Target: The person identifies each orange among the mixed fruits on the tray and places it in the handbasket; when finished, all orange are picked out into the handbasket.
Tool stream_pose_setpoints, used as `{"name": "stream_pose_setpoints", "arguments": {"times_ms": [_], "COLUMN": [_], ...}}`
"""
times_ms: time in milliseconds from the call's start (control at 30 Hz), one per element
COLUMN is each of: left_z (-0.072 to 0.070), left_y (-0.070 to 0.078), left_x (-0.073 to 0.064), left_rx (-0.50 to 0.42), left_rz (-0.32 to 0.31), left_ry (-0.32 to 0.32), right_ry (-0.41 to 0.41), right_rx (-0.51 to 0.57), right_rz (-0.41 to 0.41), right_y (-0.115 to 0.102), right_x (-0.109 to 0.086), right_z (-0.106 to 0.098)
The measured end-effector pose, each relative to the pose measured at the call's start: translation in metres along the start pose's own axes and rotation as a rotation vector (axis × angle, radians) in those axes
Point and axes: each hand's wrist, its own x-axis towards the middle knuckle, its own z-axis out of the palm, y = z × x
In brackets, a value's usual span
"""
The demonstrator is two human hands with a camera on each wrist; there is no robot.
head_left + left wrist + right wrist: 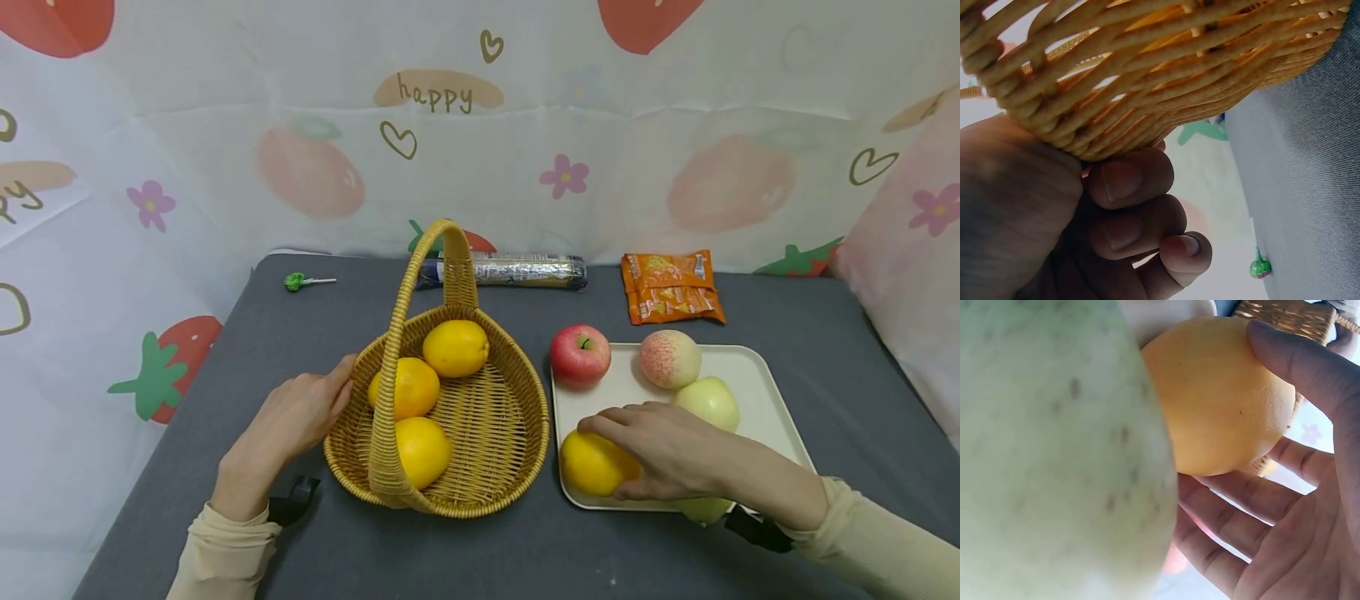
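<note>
A woven wicker basket (487, 417) with a tall handle stands mid-table, holding three yellow lemons (455, 348). On its left rim my left hand (303, 412) has a grip, fingers curled under the weave in the left wrist view. Over a pale tray (750, 367) my right hand (667, 450) holds another lemon (596, 463), thumb on one side and fingers on the other. Close beside that lemon, a speckled pale green fruit (1060, 450) fills much of the right wrist view. A pinkish peach (670, 359) and another pale green fruit (708, 402) lie farther back on the tray.
A red apple (581, 356) rests at the tray's back left corner. Behind stand an orange snack packet (671, 287) and a long shiny roll pack (517, 271). A green lollipop (295, 282) lies at the back left. Printed cloth hangs behind the table.
</note>
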Motion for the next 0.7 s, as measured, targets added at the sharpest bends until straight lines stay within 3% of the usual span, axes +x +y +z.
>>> {"name": "stream_pose_setpoints", "arguments": {"times_ms": [133, 700], "left_z": [0.0000, -0.0003], "left_y": [-0.0001, -0.0006], "left_x": [-0.0001, -0.0004], "left_rx": [0.000, 0.003], "left_rz": [-0.003, 0.002], "left_ry": [-0.005, 0.000], "right_ry": [-0.035, -0.021], "right_rx": [0.031, 0.035], "right_rz": [0.017, 0.026], "right_y": [-0.0018, 0.0009], "right_x": [0.0017, 0.0015], "right_z": [-0.0004, 0.0014]}}
